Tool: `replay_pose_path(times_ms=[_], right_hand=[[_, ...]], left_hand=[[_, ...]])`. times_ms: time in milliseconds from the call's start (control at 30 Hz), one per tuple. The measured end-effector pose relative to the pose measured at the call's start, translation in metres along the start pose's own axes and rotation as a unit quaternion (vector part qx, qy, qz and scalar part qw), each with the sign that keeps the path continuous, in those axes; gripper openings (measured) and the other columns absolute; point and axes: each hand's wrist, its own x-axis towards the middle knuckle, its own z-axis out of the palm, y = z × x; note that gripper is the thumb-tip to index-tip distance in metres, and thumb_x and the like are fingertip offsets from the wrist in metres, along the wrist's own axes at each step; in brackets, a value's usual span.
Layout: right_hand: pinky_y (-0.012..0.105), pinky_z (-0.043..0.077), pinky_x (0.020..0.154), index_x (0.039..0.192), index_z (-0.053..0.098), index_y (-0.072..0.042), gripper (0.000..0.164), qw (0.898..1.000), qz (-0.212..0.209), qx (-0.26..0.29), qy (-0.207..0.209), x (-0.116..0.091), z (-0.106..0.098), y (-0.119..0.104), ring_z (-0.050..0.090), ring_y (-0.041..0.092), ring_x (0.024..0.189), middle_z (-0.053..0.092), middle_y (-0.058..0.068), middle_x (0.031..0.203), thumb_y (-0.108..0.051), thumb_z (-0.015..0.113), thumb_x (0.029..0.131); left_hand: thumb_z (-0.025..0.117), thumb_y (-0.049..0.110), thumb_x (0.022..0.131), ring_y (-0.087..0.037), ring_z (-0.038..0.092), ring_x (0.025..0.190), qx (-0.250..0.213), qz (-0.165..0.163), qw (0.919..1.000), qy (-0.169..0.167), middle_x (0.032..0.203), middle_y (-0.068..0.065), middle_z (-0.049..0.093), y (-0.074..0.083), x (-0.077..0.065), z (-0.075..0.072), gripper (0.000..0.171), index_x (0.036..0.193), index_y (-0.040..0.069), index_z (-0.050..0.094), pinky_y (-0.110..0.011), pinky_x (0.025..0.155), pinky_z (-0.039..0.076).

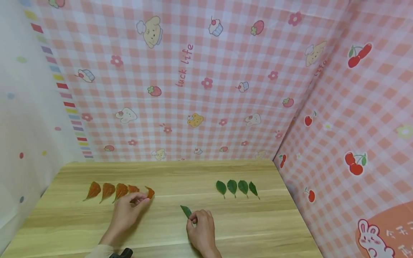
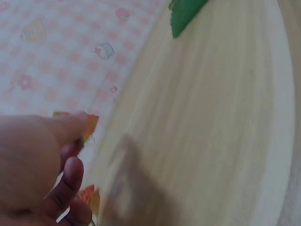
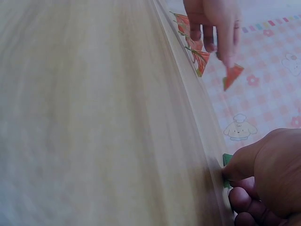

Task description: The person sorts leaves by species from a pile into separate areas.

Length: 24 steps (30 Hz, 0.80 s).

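My left hand (image 1: 129,210) pinches an orange-red leaf (image 1: 150,192) between thumb and fingers, at the right end of a row of similar leaves (image 1: 108,190). In the left wrist view that leaf (image 2: 91,126) pokes out past the thumb. Nearer the table's middle, my right hand (image 1: 202,229) pinches a green leaf (image 1: 186,211) by its lower end, its tip pointing up and left. The right wrist view shows only a small piece of this green leaf (image 3: 227,162) beside the thumb. One orange leaf (image 1: 133,188) is partly covered by the left hand.
Several green leaves (image 1: 232,186) lie in a row at the right back of the wooden table (image 1: 180,175). Pink checked cloth (image 1: 180,104) rises behind the table and another checked cloth (image 1: 335,143) stands along the right. A dark object (image 1: 124,253) is near the left wrist.
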Motion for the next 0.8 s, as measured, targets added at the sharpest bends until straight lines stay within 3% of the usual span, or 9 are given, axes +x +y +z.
replay_pose_path(times_ms=[233,500,800], right_hand=[[0.022,0.042,0.074,0.078,0.078,-0.014,0.019,1.0,0.006,0.002,0.0,-0.001,0.0,0.0,0.045,0.001,0.077,0.064,-0.008,0.075,0.002,0.086,0.084],[0.022,0.042,0.075,0.078,0.077,-0.014,0.019,1.0,0.007,0.001,-0.001,-0.001,0.0,0.0,0.045,0.001,0.078,0.063,-0.008,0.074,0.002,0.086,0.084],[0.022,0.042,0.075,0.078,0.077,-0.014,0.019,1.0,0.005,0.007,-0.001,0.0,-0.002,-0.002,0.046,0.001,0.077,0.064,-0.007,0.075,0.002,0.086,0.083]], left_hand=[[0.092,0.005,0.093,0.004,0.061,0.075,0.054,0.045,0.9973,0.022,0.084,0.002,0.08,-0.01,-0.004,0.001,0.01,0.097,0.009,0.084,-0.021,0.069,0.055],[0.088,0.007,0.097,0.004,0.059,0.073,0.074,0.015,0.9971,0.005,0.084,0.002,0.08,-0.019,-0.003,0.004,0.005,0.1,0.009,0.085,-0.021,0.068,0.051],[0.092,0.009,0.094,0.003,0.055,0.067,0.086,0.013,0.9951,0.046,0.083,-0.002,0.082,-0.021,-0.002,0.011,0.004,0.098,0.008,0.089,-0.023,0.061,0.046]])
